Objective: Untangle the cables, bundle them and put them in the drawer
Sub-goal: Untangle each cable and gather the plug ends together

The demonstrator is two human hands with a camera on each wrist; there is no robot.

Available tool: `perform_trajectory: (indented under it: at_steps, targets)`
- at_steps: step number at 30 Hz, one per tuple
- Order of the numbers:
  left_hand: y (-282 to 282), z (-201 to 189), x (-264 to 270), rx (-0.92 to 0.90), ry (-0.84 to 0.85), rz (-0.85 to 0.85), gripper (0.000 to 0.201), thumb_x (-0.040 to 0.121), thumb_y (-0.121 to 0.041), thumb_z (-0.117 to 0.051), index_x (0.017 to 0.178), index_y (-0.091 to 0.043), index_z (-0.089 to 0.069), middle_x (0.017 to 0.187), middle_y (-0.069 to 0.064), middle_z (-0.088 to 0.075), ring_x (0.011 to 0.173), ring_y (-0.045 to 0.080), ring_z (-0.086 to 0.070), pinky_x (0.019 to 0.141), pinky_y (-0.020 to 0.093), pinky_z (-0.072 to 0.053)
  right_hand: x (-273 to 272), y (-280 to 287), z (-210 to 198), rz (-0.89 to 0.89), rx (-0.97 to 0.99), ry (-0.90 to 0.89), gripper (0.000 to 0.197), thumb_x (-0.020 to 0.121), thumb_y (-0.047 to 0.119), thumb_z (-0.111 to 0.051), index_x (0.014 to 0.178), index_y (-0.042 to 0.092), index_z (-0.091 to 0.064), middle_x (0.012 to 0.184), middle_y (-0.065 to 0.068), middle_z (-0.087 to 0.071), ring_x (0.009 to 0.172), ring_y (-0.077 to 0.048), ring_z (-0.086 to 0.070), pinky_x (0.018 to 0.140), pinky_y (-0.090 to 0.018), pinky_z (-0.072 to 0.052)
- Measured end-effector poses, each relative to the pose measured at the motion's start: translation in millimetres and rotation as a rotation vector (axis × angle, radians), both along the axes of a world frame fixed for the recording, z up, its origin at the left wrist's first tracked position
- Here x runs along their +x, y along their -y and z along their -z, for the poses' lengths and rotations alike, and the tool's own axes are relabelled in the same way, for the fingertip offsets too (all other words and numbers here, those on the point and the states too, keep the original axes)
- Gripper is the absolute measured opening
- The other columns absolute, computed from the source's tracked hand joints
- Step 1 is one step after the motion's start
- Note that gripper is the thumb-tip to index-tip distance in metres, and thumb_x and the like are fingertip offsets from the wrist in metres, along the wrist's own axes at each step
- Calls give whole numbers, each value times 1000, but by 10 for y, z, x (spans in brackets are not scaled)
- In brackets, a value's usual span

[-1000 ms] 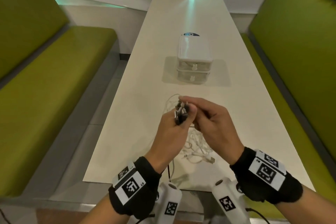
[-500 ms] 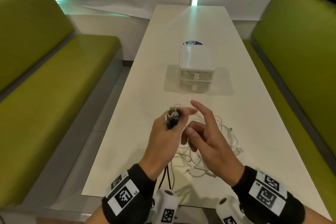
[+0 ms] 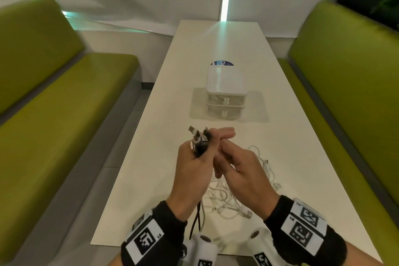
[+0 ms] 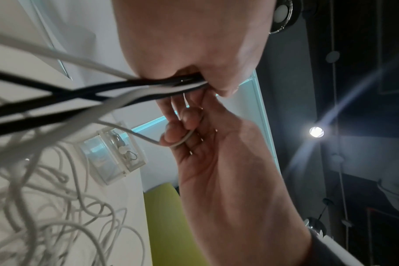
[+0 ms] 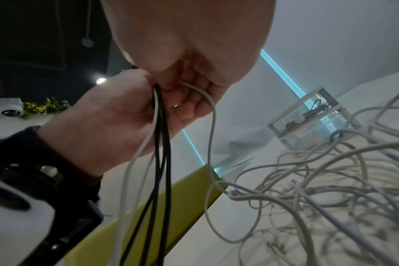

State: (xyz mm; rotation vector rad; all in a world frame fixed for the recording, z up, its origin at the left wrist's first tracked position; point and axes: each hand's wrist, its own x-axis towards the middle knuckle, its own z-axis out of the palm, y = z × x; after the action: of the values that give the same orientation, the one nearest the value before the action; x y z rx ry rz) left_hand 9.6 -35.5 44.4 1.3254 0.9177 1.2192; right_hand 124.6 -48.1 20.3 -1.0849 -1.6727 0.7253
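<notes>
1. The left hand [image 3: 195, 170] is raised over the table [image 3: 164, 136], fist closed round a bunch of black and white cables [image 5: 158, 144]; their plugs [image 3: 197, 139] stick out above the fist, and the cords hang below it.
2. The right hand [image 3: 239, 168] is pressed against the left, fingers curled, with one white cable [image 4: 182, 140] hooked round a finger.
3. Under and to the right of both hands, a tangle [image 3: 228, 198] of white cables lies on the table.
4. Beyond the hands stands the drawer unit [image 3: 225, 93], both drawers closed.
5. Green benches [image 3: 64, 103] flank the table.
</notes>
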Motion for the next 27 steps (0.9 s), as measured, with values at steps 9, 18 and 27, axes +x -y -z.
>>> perform_trajectory:
  at_steps: [9, 18, 27]
  targets:
    - [-321, -532, -103, 176, 166, -95, 58, 102, -41, -31, 59, -16, -60, 49, 2, -58, 47, 23, -62, 57, 30, -52, 137, -154, -3, -74, -218, -105, 46, 97, 44, -44, 60, 16, -41, 54, 8, -39, 47, -11, -36, 49, -28, -34]
    - [-442, -558, -18, 367, -279, 53, 28, 94, -30, -59, 69, -22, -67, 57, -13, -61, 55, 0, -51, 62, 19, -42, 268, -225, 120, 166, -141, 208, 40, 95, 48, -39, 63, 25, -48, 51, 14, -48, 48, -5, -42, 51, -18, -32]
    - [-486, -254, -10, 541, -711, 46, 18, 91, -13, -59, 99, -19, -73, 81, -19, -67, 78, -10, -62, 70, 8, -48, 351, -300, -67, 182, -22, 367, 30, 100, 32, -42, 73, 25, -53, 51, 25, -53, 47, -2, -50, 48, -14, -33]
